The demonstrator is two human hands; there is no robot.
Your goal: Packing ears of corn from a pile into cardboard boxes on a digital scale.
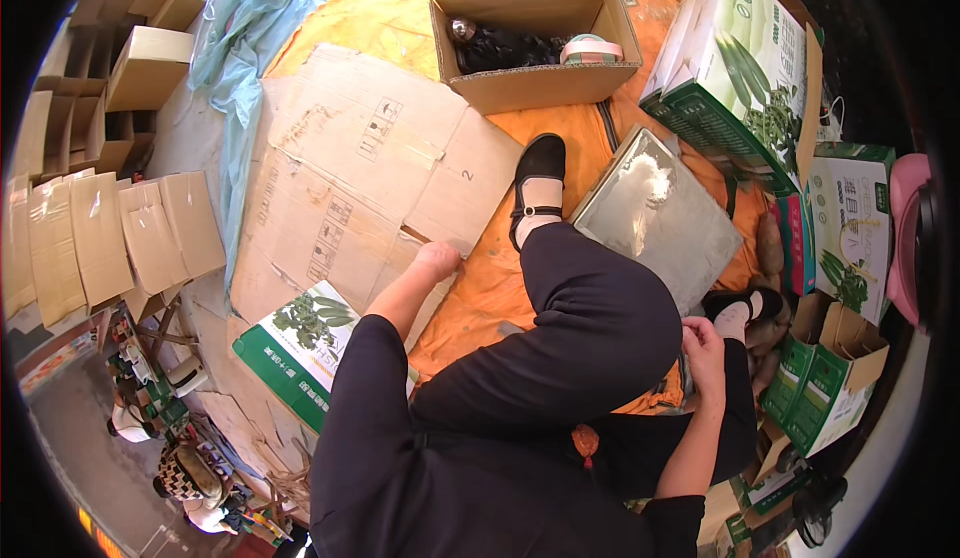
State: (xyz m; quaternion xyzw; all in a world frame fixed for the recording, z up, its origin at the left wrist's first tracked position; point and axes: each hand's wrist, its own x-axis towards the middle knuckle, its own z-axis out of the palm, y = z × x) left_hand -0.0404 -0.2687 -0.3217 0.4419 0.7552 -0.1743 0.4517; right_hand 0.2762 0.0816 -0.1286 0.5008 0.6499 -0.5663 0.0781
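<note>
Head view, read left to right. At the far left, stacks of folded cartons stand against the wall, with more above them. A pale plastic sheet runs beside an orange tarp that covers the floor.

The person sits on the tarp in dark clothing, one knee raised at centre. The left arm extends forward and down, bare below a dark sleeve. The left hand is closed into a loose fist, its knuckles pressing on the near edge of a flattened cardboard sheet, which lies spread over the tarp. Just below the forearm, a green-and-white box lies flat, partly under the sleeve.

Beyond the sheet, an open carton holds a dark bundle and a tape roll. A foot in a black shoe rests on the tarp between the sheet and a grey metal tray.

The right forearm rises from the lower edge, elbow bent. The right hand is curled at the knee's right side, fingers drawn together; whether they pinch anything cannot be told.

At the right, printed green boxes stand stacked, smaller ones below.
</note>
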